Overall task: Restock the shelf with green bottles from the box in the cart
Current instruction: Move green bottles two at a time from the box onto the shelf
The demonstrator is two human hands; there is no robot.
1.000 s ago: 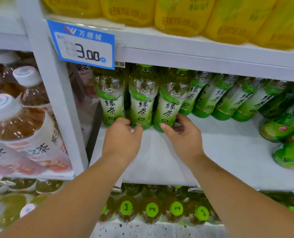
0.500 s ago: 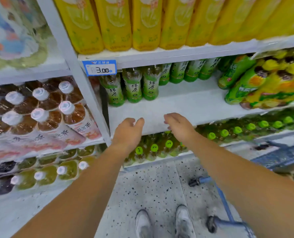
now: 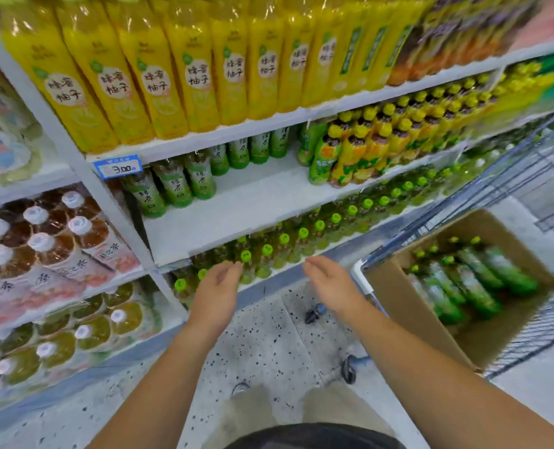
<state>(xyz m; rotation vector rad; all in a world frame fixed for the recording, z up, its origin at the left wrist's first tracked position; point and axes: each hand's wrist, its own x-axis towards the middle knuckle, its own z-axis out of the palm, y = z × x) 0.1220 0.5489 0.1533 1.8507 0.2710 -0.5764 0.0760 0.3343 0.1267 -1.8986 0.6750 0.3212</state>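
Both my hands are empty and loose, in front of the shelf.

My left hand (image 3: 215,291) and right hand (image 3: 330,283) sit in the middle of the frame, fingers spread a little, holding nothing and touching nothing. The green bottles (image 3: 463,283) lie on their sides in the box (image 3: 395,296) at the right, caps pointing to the upper left; they look blurry, so I cannot count them. The box sits in the cart (image 3: 508,176), which is cut off at the right edge. More green bottles stand upright at the back left of the shelf (image 3: 253,202), near the price tag (image 3: 120,166).
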